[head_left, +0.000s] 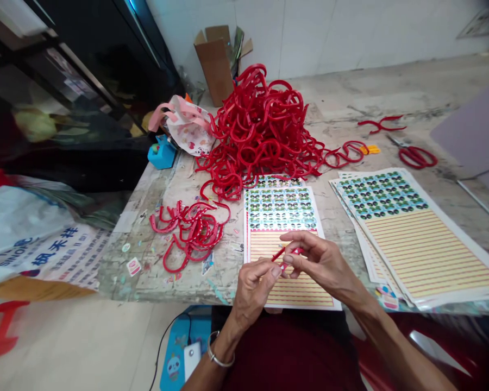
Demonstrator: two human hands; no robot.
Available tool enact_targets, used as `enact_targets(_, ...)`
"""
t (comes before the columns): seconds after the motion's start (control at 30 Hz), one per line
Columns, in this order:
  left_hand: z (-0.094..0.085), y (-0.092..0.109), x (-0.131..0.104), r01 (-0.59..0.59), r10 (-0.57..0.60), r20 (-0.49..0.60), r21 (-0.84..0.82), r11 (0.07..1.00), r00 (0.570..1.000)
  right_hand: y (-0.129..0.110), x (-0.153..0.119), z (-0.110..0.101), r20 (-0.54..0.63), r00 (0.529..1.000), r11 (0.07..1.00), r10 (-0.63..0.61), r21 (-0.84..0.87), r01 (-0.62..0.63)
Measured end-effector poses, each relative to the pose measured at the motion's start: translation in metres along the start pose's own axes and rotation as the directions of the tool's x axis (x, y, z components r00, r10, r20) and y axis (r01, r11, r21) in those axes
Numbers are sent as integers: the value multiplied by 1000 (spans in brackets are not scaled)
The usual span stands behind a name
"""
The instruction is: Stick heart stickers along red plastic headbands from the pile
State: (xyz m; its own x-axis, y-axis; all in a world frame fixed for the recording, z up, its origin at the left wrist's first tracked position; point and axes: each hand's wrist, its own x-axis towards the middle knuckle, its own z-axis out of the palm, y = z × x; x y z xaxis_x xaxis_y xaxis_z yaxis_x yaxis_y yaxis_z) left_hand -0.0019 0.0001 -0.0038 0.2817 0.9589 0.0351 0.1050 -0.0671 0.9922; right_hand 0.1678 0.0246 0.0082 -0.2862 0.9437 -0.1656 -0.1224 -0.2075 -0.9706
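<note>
Our left hand (pixel 251 288) and right hand (pixel 325 263) pinch a slim red plastic band (pixel 278 253); tangled red plastic loops (pixel 264 127), 12 o'clock.

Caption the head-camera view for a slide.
Left hand and right hand pinch a red band above a printed sheet, before a heap of red bands.

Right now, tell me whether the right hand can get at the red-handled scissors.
Probably yes: the scissors lie uncovered beyond the right-hand stack of printed sheets, which lies flat and should not block the way. The right hand would likely have to let go of the red piece first.
</note>
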Motion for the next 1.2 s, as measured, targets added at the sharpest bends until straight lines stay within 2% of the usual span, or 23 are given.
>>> enact_targets(0.13, 2, -2, -1, 36, -36, -15, -28, 999, 999, 1, 0, -3, 5, 999, 999, 48, 23, -48)
enact_targets(0.33, 3, -3, -3, 69, -70, -18, -61, 996, 997, 16, 5, -1, -54, 996, 994, 73, 81, -68)
enact_targets(0.4, -1, -3, -1, 63, -64, -28, -5, 998, 998, 23, 10, 0, -35, 996, 993, 80, 91, -77)
enact_targets(0.47, -8, -6, 3, 29, -20, -65, 150, 988, 998, 30, 23, -2, -27, 998, 998, 48, 30, -47)
enact_targets(0.53, -17, -16, 11, -2, 59, -131, 398, 917, 990, 34, 44, -5, -63, 997, 986, -53, -163, 42)
enact_targets(0.57, -22, -23, 17, 0, 104, -165, 533, 846, 981, 35, 57, -6, -84, 988, 948, -126, -305, 95)
enact_targets(0.63, -34, -42, 28, 34, 187, -204, 757, 652, 961, 35, 89, -6, -81, 963, 793, -257, -587, 162)
enact_targets(0.7, -50, -62, 39, 88, 266, -226, 890, 448, 937, 32, 122, -1, -70, 947, 695, -314, -697, 178)
enact_targets(0.73, -59, -71, 44, 114, 290, -249, 904, 412, 924, 31, 137, 3, -76, 941, 673, -329, -719, 177)
enact_targets(0.8, -81, -85, 50, 157, 324, -290, 912, 380, 901, 30, 164, 13, -98, 935, 652, -342, -741, 161)
enact_targets(0.9, -114, -93, 53, 193, 358, -331, 909, 369, 873, 32, 188, 26, -115, 933, 640, -340, -755, 141)
enact_targets(1.0, -139, -93, 52, 155, 363, -295, 917, 367, 884, 33, 198, 30, -103, 938, 670, -332, -725, 158)
enact_targets(1.1, -147, -90, 51, 123, 362, -270, 917, 380, 892, 23, 200, 21, -78, 942, 738, -328, -643, 203)
enact_targets(1.2, -140, -78, 50, 130, 389, -300, 904, 407, 871, 0, 194, 0, -49, 956, 836, -289, -499, 227)
